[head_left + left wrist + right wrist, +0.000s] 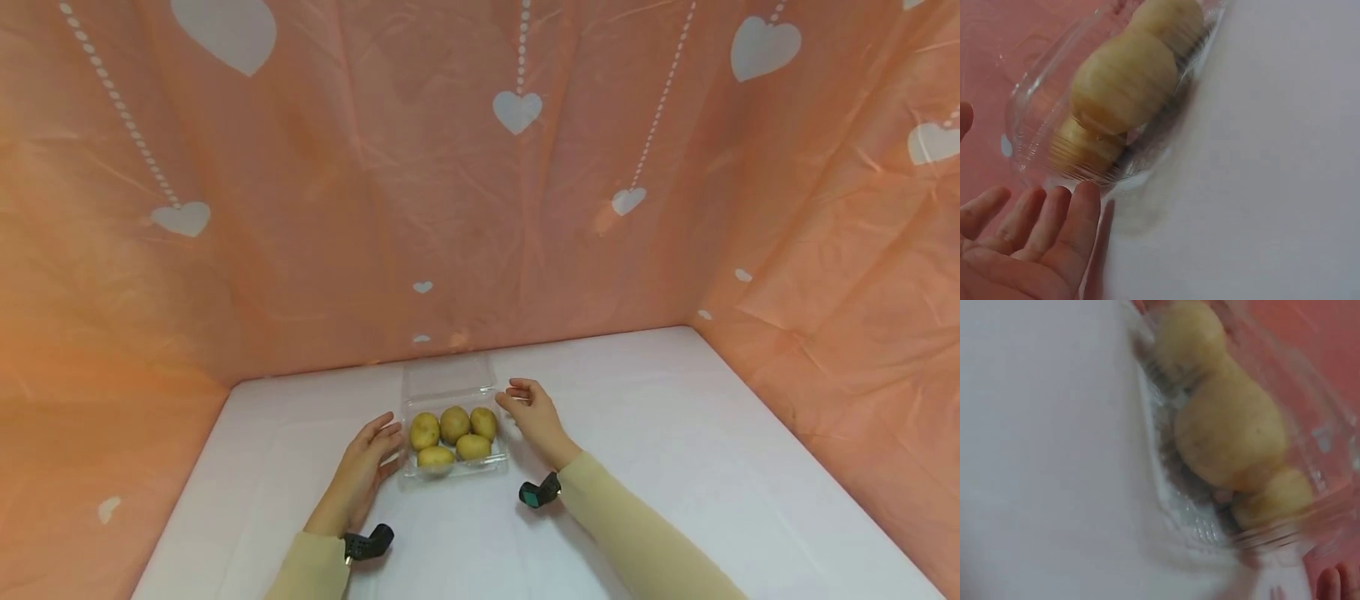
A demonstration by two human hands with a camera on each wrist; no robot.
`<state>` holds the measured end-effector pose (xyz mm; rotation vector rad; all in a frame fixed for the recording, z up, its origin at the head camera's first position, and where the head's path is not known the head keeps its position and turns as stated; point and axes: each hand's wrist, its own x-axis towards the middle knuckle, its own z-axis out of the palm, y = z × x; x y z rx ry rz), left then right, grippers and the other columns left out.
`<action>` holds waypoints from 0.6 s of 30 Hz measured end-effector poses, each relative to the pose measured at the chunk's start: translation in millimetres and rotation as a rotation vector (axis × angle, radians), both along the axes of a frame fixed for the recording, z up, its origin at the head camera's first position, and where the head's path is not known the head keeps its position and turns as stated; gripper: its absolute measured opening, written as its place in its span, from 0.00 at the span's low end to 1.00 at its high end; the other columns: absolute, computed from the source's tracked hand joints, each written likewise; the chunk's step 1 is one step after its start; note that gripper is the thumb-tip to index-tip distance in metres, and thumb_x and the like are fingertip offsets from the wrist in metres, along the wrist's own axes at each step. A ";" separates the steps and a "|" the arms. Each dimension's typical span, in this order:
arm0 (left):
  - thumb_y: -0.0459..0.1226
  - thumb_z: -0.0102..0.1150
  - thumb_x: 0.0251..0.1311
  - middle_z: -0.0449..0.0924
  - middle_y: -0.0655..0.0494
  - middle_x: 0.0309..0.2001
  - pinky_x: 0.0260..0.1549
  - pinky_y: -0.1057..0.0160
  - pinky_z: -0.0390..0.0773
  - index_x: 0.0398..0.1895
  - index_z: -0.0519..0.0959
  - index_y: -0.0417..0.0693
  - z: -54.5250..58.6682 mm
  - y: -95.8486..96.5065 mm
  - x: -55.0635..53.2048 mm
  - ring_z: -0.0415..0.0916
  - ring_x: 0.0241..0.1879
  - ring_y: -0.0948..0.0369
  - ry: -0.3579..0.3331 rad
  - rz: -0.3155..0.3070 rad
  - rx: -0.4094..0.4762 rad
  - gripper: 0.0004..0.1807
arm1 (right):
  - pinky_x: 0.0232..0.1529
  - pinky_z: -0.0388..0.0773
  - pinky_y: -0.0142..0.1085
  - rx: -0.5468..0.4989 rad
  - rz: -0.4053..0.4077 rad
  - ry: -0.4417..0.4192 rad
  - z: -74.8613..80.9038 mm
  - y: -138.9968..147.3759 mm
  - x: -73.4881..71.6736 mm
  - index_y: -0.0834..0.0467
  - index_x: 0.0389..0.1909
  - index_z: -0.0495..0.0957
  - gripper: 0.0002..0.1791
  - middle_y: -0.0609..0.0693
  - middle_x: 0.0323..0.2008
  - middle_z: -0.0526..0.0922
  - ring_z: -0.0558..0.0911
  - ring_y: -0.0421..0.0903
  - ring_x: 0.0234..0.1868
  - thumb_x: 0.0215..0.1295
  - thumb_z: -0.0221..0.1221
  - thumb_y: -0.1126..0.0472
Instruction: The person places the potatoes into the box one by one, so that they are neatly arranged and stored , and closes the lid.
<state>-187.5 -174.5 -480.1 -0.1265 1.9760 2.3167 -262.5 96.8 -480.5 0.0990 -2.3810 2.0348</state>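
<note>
Several yellow potatoes (454,425) lie inside a clear plastic clamshell box (501,460) on the white table. Its transparent lid (447,377) is folded back, away from the person. At the box's left side is my left hand (366,462), its fingers loosely extended and the fingertips right by the wall. My right hand (536,421) hovers near the back right corner with fingers slightly bent and nothing held. Through the clear wall (1032,103), the left wrist view shows potatoes close beyond the fingertips. In the blurred right wrist view, only a few fingertips (1330,584) appear at the lower corner.
A white cloth covers the table (675,467). Pink-orange curtain walls (360,250) with white hearts stand behind it and at both sides. A black wrist camera (369,543) sits on the left wrist, another (540,491) on the right.
</note>
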 end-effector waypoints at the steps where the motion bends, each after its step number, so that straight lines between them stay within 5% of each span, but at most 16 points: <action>1: 0.33 0.47 0.69 0.58 0.36 0.68 0.59 0.51 0.68 0.73 0.53 0.37 0.7 0.0 -2.3 0.63 0.62 0.45 0.003 -0.003 0.003 0.30 | 0.46 0.78 0.41 -0.007 -0.005 -0.027 -0.7 -0.3 -1.8 0.65 0.61 0.68 0.32 0.58 0.51 0.77 0.79 0.51 0.49 0.62 0.64 0.51; 10: 0.37 0.49 0.71 0.55 0.40 0.72 0.68 0.51 0.53 0.76 0.44 0.38 -8.0 -1.0 -23.0 0.55 0.70 0.49 0.023 -0.048 0.049 0.37 | 0.60 0.68 0.49 0.070 0.101 -0.101 -11.9 -2.5 -16.8 0.62 0.65 0.64 0.33 0.58 0.54 0.77 0.74 0.55 0.58 0.67 0.58 0.47; 18: 0.38 0.46 0.72 0.53 0.37 0.72 0.69 0.52 0.49 0.76 0.41 0.38 -11.9 -1.8 -27.2 0.50 0.71 0.47 0.026 -0.082 0.107 0.37 | 0.66 0.59 0.54 0.005 0.178 -0.170 -14.4 -1.9 -21.9 0.60 0.67 0.64 0.32 0.59 0.57 0.75 0.67 0.59 0.64 0.68 0.57 0.49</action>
